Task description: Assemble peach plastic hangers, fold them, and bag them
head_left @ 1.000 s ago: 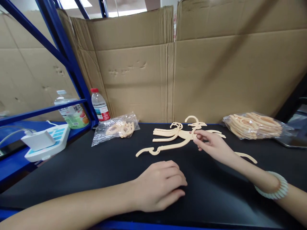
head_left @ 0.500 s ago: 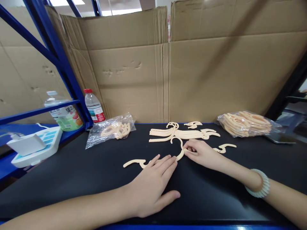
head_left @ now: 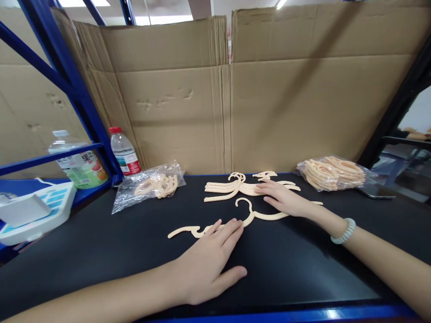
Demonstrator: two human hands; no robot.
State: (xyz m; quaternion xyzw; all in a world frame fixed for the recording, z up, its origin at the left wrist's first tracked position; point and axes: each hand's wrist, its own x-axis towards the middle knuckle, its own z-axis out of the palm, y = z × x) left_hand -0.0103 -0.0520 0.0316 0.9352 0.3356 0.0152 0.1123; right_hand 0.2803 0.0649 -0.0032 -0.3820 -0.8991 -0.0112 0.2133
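Note:
My left hand lies flat on the black tabletop, fingers spread, fingertips resting on a cream plastic hanger. My right hand, with a pale bead bracelet on its wrist, reaches out open over a small stack of cream hangers, fingertips touching the stack. Between the hands lies a single loose hanger, its hook pointing up and left. Neither hand grips anything.
A clear bag of hangers lies at the back left and a fuller bag at the back right. Two bottles stand by the blue rack post. A white device sits at left. Cardboard walls close the back.
My right hand let go of the loose hanger it had pulled toward me and moved back to the stack. My left hand stayed flat on the near hanger.

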